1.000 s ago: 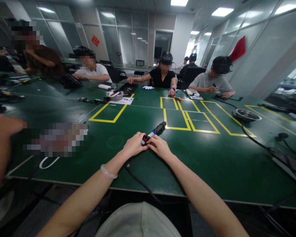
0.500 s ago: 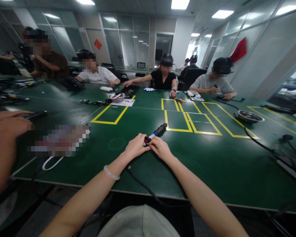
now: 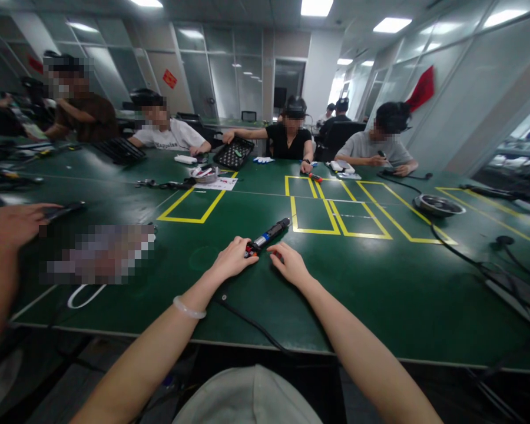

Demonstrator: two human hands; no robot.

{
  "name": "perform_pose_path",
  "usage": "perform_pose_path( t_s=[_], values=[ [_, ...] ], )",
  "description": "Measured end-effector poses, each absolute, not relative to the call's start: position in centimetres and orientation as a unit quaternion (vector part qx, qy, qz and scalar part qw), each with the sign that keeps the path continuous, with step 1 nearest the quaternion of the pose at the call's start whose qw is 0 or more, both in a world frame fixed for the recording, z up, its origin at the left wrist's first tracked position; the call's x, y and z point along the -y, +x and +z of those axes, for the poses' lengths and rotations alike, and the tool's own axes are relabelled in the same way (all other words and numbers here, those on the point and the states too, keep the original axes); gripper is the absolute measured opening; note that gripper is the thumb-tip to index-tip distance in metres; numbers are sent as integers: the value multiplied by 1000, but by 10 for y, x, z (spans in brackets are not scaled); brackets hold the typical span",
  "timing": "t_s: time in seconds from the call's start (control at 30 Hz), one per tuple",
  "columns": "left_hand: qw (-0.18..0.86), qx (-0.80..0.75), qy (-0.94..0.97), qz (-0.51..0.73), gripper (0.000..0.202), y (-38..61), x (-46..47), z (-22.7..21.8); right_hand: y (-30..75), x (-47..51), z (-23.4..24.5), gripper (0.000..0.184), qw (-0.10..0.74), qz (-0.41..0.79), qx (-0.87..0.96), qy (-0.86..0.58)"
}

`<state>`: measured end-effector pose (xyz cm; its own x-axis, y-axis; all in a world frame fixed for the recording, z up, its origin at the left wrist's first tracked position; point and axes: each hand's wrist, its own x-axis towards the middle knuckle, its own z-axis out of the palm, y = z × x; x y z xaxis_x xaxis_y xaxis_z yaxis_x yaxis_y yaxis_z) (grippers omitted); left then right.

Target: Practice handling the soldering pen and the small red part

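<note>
An electric screwdriver (image 3: 266,237), black with a silver-blue band and a red part at its near end, lies on the green table (image 3: 380,282). My left hand (image 3: 232,259) rests curled at its near end, fingertips on the red part. My right hand (image 3: 290,263) lies just to the right of the tool, fingers loosely spread, a small gap from it. A black cable (image 3: 251,324) runs from near my left wrist toward the table's front edge. A pale bangle (image 3: 186,308) sits on my left wrist.
Yellow taped rectangles (image 3: 331,209) mark the table beyond the tool. A metal bowl (image 3: 437,205) and cables lie at right. A neighbour's hand (image 3: 9,227) is at the left edge. Several people sit along the far side with trays and tools.
My right hand has let go of the screwdriver's near end and moved slightly right. My left hand stays on it. A person across the table has lifted a black tray.
</note>
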<state>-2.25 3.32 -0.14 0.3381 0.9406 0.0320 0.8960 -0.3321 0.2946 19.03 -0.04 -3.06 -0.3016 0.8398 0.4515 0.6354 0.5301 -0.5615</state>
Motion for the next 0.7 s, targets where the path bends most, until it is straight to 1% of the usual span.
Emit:
perform_pose_path(
  t_s=[0.2,0.5,0.63,0.7],
  values=[
    [97,-642,757,78,65,-66,-57,-1,192,-1,-31,19,363,152,791,-468],
    [74,-774,621,96,72,-140,-82,-3,193,-2,-33,17,355,160,794,-468],
    [63,-805,580,108,74,-152,-81,-4,192,-3,-34,16,352,160,794,-469],
    [40,-809,576,112,73,-152,-79,-3,191,-2,-33,15,348,160,794,-471]
  ],
)
